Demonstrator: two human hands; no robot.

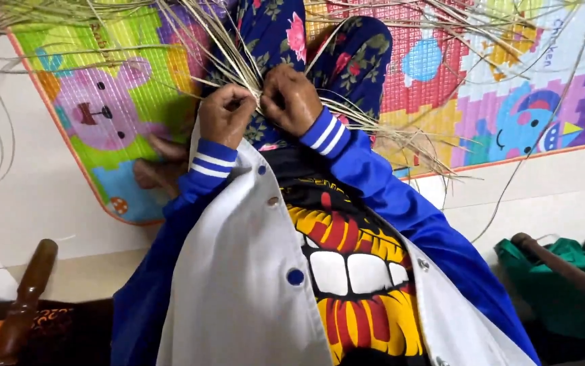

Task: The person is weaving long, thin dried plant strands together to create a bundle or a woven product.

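Note:
My left hand (226,114) and my right hand (291,98) are close together over my lap, both closed on a bundle of pale dry straw strands (238,64). The strands fan out from my fingers up to the left and down to the right, over my knees in dark blue floral trousers (346,61). My sleeves are blue with white-striped cuffs, on a white and blue jacket (238,285). What the strands form between my hands is hidden by my fingers.
A colourful children's play mat (509,88) covers the pale floor under my legs. A bare foot (160,166) rests on the mat at left. A brown wooden chair arm (24,298) stands at lower left, another (563,268) with a green bag (577,298) at lower right.

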